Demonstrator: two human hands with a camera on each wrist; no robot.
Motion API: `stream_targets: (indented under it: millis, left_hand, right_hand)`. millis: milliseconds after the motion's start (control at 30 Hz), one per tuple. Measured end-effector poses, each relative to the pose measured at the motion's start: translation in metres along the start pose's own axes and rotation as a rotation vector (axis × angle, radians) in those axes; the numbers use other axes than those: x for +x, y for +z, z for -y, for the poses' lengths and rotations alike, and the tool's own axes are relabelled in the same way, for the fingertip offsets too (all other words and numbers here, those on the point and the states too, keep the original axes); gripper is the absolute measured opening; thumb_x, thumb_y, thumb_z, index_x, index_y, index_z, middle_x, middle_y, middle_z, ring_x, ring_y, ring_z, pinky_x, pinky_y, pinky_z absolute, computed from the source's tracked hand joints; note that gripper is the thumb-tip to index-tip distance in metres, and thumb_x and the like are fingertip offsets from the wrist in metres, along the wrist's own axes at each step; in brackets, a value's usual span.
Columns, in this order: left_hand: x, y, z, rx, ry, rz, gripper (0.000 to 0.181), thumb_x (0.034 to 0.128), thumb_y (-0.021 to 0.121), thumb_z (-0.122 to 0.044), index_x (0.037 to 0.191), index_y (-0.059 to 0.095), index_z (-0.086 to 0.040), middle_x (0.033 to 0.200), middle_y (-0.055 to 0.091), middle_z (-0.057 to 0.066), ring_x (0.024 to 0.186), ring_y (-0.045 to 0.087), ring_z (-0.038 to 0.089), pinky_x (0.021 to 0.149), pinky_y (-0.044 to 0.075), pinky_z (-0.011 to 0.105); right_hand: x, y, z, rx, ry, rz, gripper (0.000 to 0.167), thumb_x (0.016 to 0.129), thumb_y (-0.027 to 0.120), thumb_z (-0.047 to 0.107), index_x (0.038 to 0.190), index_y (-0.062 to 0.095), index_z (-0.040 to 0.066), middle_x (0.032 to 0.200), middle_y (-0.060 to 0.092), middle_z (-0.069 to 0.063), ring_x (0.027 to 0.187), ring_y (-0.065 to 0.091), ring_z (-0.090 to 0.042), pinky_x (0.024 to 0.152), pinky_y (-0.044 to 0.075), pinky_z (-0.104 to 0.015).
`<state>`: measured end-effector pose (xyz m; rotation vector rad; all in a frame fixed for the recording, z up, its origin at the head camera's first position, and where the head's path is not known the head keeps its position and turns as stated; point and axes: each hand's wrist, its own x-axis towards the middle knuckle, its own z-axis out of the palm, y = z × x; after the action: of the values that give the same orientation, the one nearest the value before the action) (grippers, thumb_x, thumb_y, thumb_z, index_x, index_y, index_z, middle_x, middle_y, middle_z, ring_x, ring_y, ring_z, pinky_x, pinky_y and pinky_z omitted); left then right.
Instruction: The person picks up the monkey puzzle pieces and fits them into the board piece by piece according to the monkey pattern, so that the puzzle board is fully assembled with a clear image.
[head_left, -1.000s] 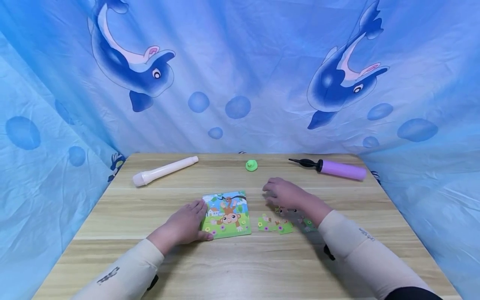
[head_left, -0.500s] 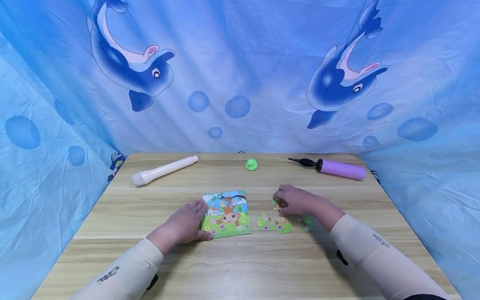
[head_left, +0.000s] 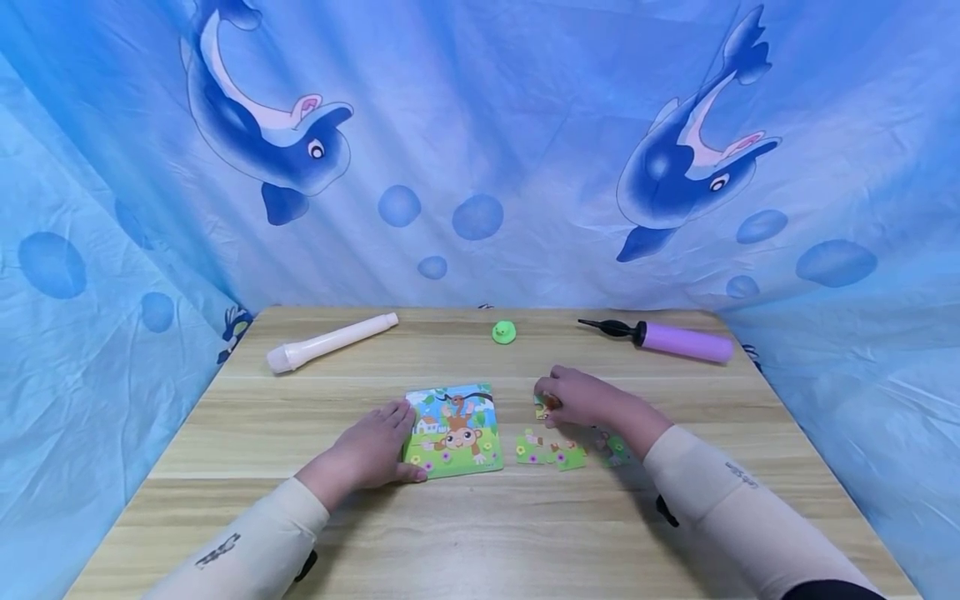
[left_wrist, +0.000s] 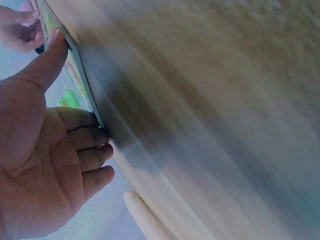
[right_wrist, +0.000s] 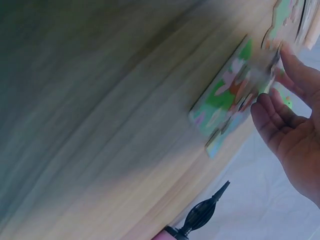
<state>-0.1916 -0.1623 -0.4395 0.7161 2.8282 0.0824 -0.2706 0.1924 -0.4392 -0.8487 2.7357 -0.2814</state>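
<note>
A square picture board with a cartoon monkey (head_left: 454, 432) lies flat on the wooden table. Along its left side rests my left hand (head_left: 372, 446), thumb at the near corner and fingers at the far one; in the left wrist view the fingers lie against the board's edge (left_wrist: 84, 75). To the right of the board, my right hand (head_left: 588, 398) pinches a jigsaw piece (head_left: 541, 408) between thumb and fingers, just above the table. Joined green jigsaw pieces with flowers (head_left: 534, 456) lie below it, and further pieces (head_left: 617, 452) sit partly under the right wrist.
At the back left lies a white toy microphone-like stick (head_left: 330, 342). A small green duck (head_left: 504, 332) stands at the back middle. A purple hand pump (head_left: 686, 341) with a black nozzle lies at the back right. A blue dolphin curtain (head_left: 480, 125) surrounds the table.
My right hand came down toward the jigsaw pieces, picked one up, then shifted slightly left with it. The left hand and the monkey board stayed in place.
</note>
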Motion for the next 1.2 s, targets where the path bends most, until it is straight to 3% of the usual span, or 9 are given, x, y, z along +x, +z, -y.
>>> stream_targets:
  millis: [200, 400, 533, 900, 1200]
  left_hand:
    - [0.0, 0.003, -0.001, 0.011, -0.009, 0.002, 0.099, 0.0838, 0.066, -0.062, 0.148, 0.035, 0.006, 0.156, 0.031, 0.025, 0.147, 0.026, 0.04, 0.119, 0.027, 0.053]
    - [0.002, 0.007, 0.001, 0.01, 0.004, 0.002, 0.099, 0.0842, 0.065, -0.062, 0.148, 0.035, 0.007, 0.156, 0.031, 0.025, 0.146, 0.026, 0.04, 0.118, 0.027, 0.053]
    - [0.002, 0.008, 0.002, 0.019, -0.003, 0.003, 0.1, 0.0841, 0.064, -0.064, 0.148, 0.034, 0.007, 0.156, 0.031, 0.025, 0.147, 0.026, 0.039, 0.119, 0.027, 0.052]
    - [0.002, 0.006, 0.002, 0.024, 0.009, -0.007, 0.1, 0.0843, 0.065, -0.063, 0.148, 0.035, 0.008, 0.155, 0.032, 0.026, 0.146, 0.027, 0.04, 0.118, 0.028, 0.053]
    - [0.004, 0.007, 0.004, 0.027, 0.001, 0.006, 0.1, 0.0842, 0.064, -0.064, 0.148, 0.034, 0.007, 0.156, 0.032, 0.025, 0.146, 0.027, 0.038, 0.118, 0.028, 0.052]
  right_hand:
    - [0.012, 0.003, 0.009, 0.071, -0.02, -0.037, 0.043, 0.088, 0.074, 0.031, 0.125, 0.061, 0.015, 0.101, 0.051, -0.004, 0.083, 0.05, -0.015, 0.075, 0.047, -0.032]
    - [0.026, 0.001, 0.02, 0.2, 0.023, -0.053, 0.048, 0.087, 0.075, 0.035, 0.129, 0.06, 0.018, 0.104, 0.051, -0.001, 0.088, 0.051, -0.014, 0.079, 0.048, -0.032]
    - [0.034, -0.003, 0.037, 0.241, -0.009, -0.055, 0.051, 0.087, 0.075, 0.034, 0.132, 0.059, 0.018, 0.105, 0.052, -0.001, 0.09, 0.052, -0.013, 0.081, 0.049, -0.032]
    - [0.057, 0.01, 0.097, 0.139, -0.125, 0.049, 0.057, 0.086, 0.076, 0.034, 0.137, 0.055, 0.02, 0.112, 0.046, 0.001, 0.092, 0.052, -0.009, 0.085, 0.05, -0.027]
    - [0.07, 0.024, 0.119, -0.041, -0.167, 0.051, 0.035, 0.09, 0.072, 0.033, 0.122, 0.062, 0.023, 0.1, 0.045, 0.004, 0.084, 0.048, -0.009, 0.069, 0.045, -0.021]
